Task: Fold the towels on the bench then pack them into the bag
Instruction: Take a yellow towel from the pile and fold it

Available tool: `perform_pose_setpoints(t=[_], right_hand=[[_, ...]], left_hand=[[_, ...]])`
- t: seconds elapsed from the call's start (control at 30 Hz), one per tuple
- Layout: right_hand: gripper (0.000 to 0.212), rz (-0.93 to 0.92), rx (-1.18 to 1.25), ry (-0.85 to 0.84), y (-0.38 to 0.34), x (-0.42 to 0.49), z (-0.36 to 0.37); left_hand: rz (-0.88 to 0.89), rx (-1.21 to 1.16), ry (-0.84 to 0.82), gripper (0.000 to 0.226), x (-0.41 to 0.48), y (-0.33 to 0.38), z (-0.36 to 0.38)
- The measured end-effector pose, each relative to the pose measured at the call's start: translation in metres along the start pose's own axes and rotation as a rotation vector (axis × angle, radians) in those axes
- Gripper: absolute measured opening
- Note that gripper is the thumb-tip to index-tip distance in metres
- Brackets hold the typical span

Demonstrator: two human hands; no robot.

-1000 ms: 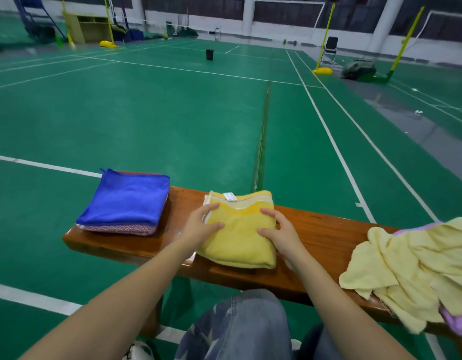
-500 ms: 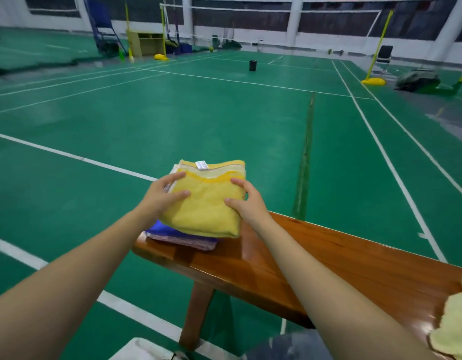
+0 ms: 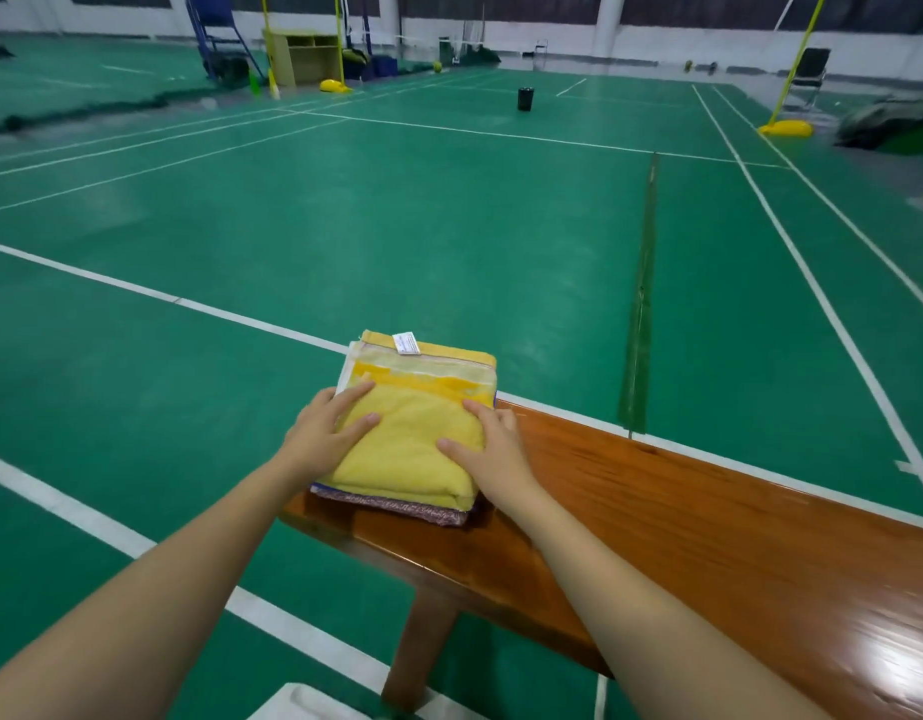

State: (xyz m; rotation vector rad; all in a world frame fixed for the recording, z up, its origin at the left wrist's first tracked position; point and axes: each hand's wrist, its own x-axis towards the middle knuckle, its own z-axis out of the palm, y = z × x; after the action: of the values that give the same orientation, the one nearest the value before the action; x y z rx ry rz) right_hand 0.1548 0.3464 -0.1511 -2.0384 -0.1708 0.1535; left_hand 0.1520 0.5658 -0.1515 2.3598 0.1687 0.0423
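Yellow towel (image 3: 412, 444) atop stack (image 3: 397, 505) on bench (image 3: 709, 522)

The wooden bench (image 3: 709, 537) is standing on the green floor (image 3: 449, 226); a folded patterned towel (image 3: 423, 511) is lying directly on its left end, under a yellow towel (image 3: 412, 449).
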Motion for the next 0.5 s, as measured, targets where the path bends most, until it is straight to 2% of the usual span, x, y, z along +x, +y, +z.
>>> perform_pose_setpoints(t=[0.17, 0.23, 0.33, 0.5], right_hand=[[0.062, 0.008, -0.027, -0.014, 0.004, -0.001, -0.006], [0.063, 0.016, -0.011, -0.026, 0.002, -0.005, -0.013], [0.063, -0.02, 0.011, 0.021, -0.001, -0.019, -0.03], [0.058, -0.131, -0.078, 0.162, -0.009, -0.06, -0.085]], left_hand=[[-0.003, 0.119, 0.012, 0.052, -0.001, 0.006, 0.0], [0.017, 0.232, 0.088, 0.051, -0.006, 0.017, -0.005], [0.128, 0.36, 0.208, 0.051, -0.02, 0.037, -0.013], [0.365, 0.291, 0.167, 0.052, -0.051, 0.1, -0.002]])
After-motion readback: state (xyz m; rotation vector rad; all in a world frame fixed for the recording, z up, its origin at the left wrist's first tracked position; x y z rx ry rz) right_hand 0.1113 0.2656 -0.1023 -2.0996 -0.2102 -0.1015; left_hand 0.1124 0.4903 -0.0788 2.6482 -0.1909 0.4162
